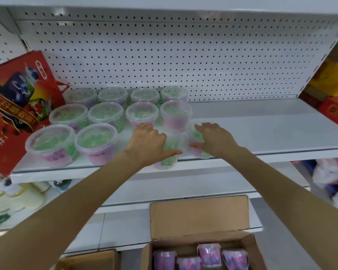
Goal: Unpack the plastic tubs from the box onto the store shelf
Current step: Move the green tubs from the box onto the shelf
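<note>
Left hand: my left hand (pixel 147 142) lies over a tub (pixel 167 152) at the front edge of the shelf (pixel 261 129), fingers curled on its lid, thumb stretched toward 3 o'clock along its side; it holds this tub.
Right hand: my right hand (pixel 213 138) cups a second tub (pixel 198 145), just beside the first at its 3 o'clock, palm on top and thumb against the near wall; it holds that tub.
Held tubs: clear plastic, green filling, purple label; both blurred, so whether they stand flat I cannot tell.
Shelved tubs (pixel 105 115): ten more, in rows from 9 to 12 o'clock of my hands, upright, lids on.
Red carton (pixel 14 106): at 9 o'clock, tilted against the pegboard (pixel 183 55).
Box (pixel 201 217): at 6 o'clock, below my arms, flap up; purple tubs (pixel 209 254) packed inside.
Second box (pixel 90 260): at 7 o'clock, only its corner visible.
</note>
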Tool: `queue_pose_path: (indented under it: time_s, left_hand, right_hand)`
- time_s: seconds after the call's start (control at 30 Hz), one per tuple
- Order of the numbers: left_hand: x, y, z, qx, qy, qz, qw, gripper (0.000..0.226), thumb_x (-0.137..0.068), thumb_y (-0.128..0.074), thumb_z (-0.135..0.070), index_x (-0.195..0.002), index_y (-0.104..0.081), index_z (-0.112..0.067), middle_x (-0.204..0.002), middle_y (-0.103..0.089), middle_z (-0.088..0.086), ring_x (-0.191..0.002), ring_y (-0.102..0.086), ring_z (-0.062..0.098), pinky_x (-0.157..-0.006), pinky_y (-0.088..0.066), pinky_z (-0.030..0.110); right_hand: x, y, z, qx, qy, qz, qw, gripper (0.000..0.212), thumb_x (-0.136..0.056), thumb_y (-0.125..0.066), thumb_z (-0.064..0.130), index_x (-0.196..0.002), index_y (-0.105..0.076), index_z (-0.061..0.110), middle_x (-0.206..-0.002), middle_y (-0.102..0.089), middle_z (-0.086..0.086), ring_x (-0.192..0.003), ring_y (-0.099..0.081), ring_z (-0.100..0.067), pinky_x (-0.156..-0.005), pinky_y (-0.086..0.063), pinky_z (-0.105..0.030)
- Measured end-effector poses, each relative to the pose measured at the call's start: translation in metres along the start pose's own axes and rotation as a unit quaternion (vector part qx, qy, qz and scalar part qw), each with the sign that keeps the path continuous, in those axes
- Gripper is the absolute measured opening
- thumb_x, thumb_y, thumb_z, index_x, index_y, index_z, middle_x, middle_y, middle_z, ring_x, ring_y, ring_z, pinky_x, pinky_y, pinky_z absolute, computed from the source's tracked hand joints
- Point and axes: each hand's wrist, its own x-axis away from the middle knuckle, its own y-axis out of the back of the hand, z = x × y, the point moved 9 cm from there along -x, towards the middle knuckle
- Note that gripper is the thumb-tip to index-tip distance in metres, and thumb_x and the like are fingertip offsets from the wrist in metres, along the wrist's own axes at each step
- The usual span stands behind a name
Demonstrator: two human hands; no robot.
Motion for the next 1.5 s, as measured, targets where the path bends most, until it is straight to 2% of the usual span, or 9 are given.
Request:
queue_pose_path:
  time_s: [0.1, 0.17, 0.33, 0.43, 0.63, 0.83, 0.93, 1.03, 1.5]
  left_hand:
    - [0.01, -0.029, 0.021, 0.186, -0.02, 0.141, 0.972, 0.082, -0.077, -0.026, -0.078, -0.139, -0.041, -0.027, -0.149, -0.036, -0.002, -0.137, -0.031, 0.019, -0.109, -0.032, 0.038]
    - [0.019, -0.041, 0.027, 0.276, -0.029, 0.214, 0.936, 0.077, -0.082, -0.05, -0.063, -0.147, -0.023, -0.033, -0.157, -0.012, -0.008, -0.144, -0.014, 0.013, -0.116, -0.02, 0.035]
    - [0.004, -0.018, 0.021, 0.039, -0.05, 0.084, 0.994, 0.067, -0.079, -0.05, -0.067, -0.126, -0.054, -0.02, -0.12, -0.062, 0.006, -0.114, -0.053, 0.026, -0.082, -0.042, 0.031]
    - [0.003, -0.004, 0.004, -0.057, -0.012, 0.012, 0.998, 0.069, -0.08, -0.035, -0.074, -0.101, -0.063, -0.015, -0.092, -0.069, 0.007, -0.091, -0.062, 0.027, -0.063, -0.033, 0.028]
    - [0.015, -0.024, 0.025, 0.183, -0.052, 0.135, 0.972, 0.069, -0.081, -0.056, -0.057, -0.141, -0.037, -0.029, -0.152, -0.03, -0.003, -0.138, -0.032, 0.017, -0.105, -0.034, 0.034]
    - [0.012, -0.003, 0.03, -0.03, -0.029, 0.03, 0.999, 0.06, -0.08, -0.049, -0.065, -0.124, -0.057, -0.024, -0.111, -0.067, 0.004, -0.107, -0.058, 0.026, -0.087, -0.044, 0.034]
    - [0.018, -0.006, 0.035, 0.062, -0.024, 0.032, 0.997, 0.062, -0.081, -0.054, -0.06, -0.129, -0.055, -0.021, -0.13, -0.058, 0.004, -0.121, -0.05, 0.025, -0.095, -0.039, 0.035]
    - [0.026, -0.015, 0.038, 0.153, -0.023, 0.087, 0.984, 0.064, -0.086, -0.053, -0.054, -0.141, -0.039, -0.026, -0.149, -0.036, -0.004, -0.135, -0.037, 0.018, -0.1, -0.038, 0.036]
    - [0.032, -0.013, 0.054, 0.038, 0.027, 0.076, 0.996, 0.06, -0.084, -0.046, -0.062, -0.132, -0.048, -0.024, -0.128, -0.058, -0.001, -0.118, -0.051, 0.023, -0.092, -0.043, 0.037]
  right_hand:
    - [0.001, -0.003, 0.001, 0.048, 0.021, -0.033, 0.998, 0.063, -0.086, -0.05, 0.055, -0.137, -0.039, 0.02, -0.135, -0.048, -0.006, -0.119, -0.042, -0.031, -0.096, -0.037, -0.037]
    - [-0.001, -0.005, -0.004, 0.022, 0.019, -0.017, 0.999, 0.062, -0.087, -0.052, 0.052, -0.14, -0.036, 0.023, -0.14, -0.045, -0.005, -0.123, -0.039, -0.031, -0.099, -0.036, -0.037]
    - [-0.008, -0.01, -0.013, -0.09, 0.025, 0.079, 0.992, 0.069, -0.083, -0.065, 0.036, -0.143, -0.034, 0.024, -0.154, -0.026, -0.004, -0.139, -0.027, -0.025, -0.111, -0.025, -0.035]
    - [-0.01, -0.009, -0.019, -0.155, -0.003, 0.056, 0.986, 0.072, -0.08, -0.067, 0.041, -0.142, -0.037, 0.02, -0.155, -0.02, -0.012, -0.143, -0.017, -0.025, -0.117, -0.017, -0.036]
    - [-0.006, -0.025, -0.014, -0.075, 0.0, 0.05, 0.996, 0.077, -0.089, -0.049, 0.051, -0.149, -0.013, 0.02, -0.157, -0.006, -0.014, -0.145, -0.009, -0.027, -0.117, -0.012, -0.037]
    - [-0.01, -0.012, -0.011, -0.03, 0.056, 0.147, 0.987, 0.082, -0.084, -0.063, 0.038, -0.148, -0.013, 0.029, -0.158, -0.006, -0.011, -0.146, -0.004, -0.025, -0.117, -0.009, -0.041]
    - [-0.014, -0.01, -0.019, -0.06, 0.012, 0.133, 0.989, 0.095, -0.073, -0.061, 0.064, -0.147, -0.007, 0.037, -0.158, -0.002, -0.004, -0.146, 0.0, -0.022, -0.117, -0.007, -0.048]
    - [-0.012, -0.02, -0.017, -0.078, 0.007, 0.128, 0.989, 0.078, -0.084, -0.049, 0.06, -0.147, -0.012, 0.035, -0.158, -0.004, -0.011, -0.146, -0.003, -0.026, -0.118, -0.008, -0.043]
    - [-0.014, -0.026, 0.021, -0.054, 0.068, 0.137, 0.987, 0.077, -0.084, -0.05, 0.058, -0.147, -0.012, 0.036, -0.157, -0.011, -0.01, -0.146, -0.005, -0.025, -0.118, -0.013, -0.041]
